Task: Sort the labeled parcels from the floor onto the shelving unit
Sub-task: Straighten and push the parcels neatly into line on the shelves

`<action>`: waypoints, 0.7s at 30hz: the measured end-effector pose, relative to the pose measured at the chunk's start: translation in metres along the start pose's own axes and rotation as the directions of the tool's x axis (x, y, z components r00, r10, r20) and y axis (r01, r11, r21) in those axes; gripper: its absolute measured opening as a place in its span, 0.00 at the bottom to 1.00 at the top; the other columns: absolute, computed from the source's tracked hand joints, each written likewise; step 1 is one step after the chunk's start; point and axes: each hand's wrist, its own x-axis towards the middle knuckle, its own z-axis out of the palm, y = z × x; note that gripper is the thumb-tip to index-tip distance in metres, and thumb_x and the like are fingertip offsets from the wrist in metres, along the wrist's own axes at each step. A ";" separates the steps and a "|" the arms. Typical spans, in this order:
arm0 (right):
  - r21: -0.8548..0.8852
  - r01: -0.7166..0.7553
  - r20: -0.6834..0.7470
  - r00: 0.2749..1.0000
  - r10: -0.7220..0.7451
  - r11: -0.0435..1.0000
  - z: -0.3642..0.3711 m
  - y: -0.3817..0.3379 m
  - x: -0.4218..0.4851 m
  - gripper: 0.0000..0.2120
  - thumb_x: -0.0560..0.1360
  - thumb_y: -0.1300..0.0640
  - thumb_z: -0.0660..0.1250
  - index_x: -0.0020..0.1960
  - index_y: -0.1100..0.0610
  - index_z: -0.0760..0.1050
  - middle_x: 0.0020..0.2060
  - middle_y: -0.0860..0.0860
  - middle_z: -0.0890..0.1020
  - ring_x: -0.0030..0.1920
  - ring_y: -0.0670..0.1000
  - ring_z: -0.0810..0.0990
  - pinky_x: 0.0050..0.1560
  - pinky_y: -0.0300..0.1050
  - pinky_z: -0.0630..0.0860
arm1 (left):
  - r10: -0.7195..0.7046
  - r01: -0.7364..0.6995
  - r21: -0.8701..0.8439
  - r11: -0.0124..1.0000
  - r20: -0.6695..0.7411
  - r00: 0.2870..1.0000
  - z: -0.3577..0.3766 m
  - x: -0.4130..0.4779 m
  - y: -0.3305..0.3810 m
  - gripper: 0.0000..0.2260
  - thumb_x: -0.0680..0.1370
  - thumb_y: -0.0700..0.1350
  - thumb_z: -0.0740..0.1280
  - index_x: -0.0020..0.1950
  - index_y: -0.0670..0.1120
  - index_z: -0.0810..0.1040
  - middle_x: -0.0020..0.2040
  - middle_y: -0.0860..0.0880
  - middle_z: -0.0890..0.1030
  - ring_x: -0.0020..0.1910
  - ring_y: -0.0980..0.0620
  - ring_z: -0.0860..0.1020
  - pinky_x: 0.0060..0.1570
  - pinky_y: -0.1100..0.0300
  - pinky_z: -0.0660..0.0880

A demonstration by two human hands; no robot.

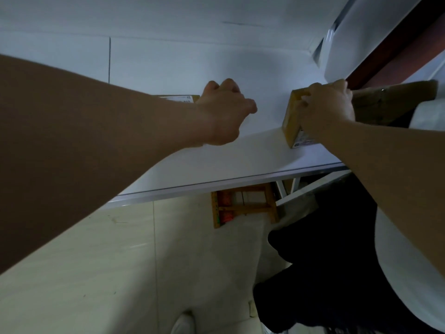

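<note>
Gripping a small yellow parcel (292,116) with the right hand (327,107), tipped up near the shelf's (216,165) right end, with left hand (224,112) balled up on nothing visible, just beside another labeled parcel (178,98) further back.

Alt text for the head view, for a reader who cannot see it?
The right hand grips a small box standing on edge on a white shelf. The curled left hand is beside a labelled parcel further back.
</note>
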 end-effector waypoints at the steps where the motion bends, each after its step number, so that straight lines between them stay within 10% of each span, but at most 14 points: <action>1: -0.005 0.003 0.012 1.000 -0.003 1.000 -0.001 -0.001 0.001 0.20 0.82 0.50 0.61 0.69 0.59 0.70 0.67 0.63 0.65 0.66 0.65 0.67 0.62 0.61 0.75 | 0.001 -0.001 0.007 1.000 -0.001 1.000 0.000 -0.001 -0.001 0.31 0.73 0.38 0.62 0.76 0.52 0.64 0.68 0.47 0.74 0.74 0.46 0.58 0.65 0.47 0.60; 13: 0.066 -0.124 0.054 0.991 0.120 0.990 0.010 0.004 0.001 0.19 0.77 0.53 0.67 0.65 0.48 0.64 0.67 0.63 0.65 0.69 0.67 0.63 0.67 0.71 0.64 | -0.010 0.009 -0.041 0.999 -0.021 1.000 0.004 0.000 0.007 0.31 0.72 0.35 0.60 0.75 0.53 0.65 0.67 0.46 0.75 0.73 0.46 0.58 0.65 0.48 0.59; 21: 0.329 0.070 -0.035 0.997 -0.062 0.942 0.020 -0.061 -0.017 0.21 0.74 0.46 0.67 0.64 0.46 0.66 0.62 0.57 0.68 0.62 0.61 0.67 0.56 0.53 0.66 | -0.130 0.133 0.049 0.990 -0.058 0.990 -0.015 -0.003 -0.003 0.27 0.73 0.39 0.62 0.73 0.51 0.67 0.64 0.46 0.75 0.72 0.43 0.61 0.64 0.46 0.62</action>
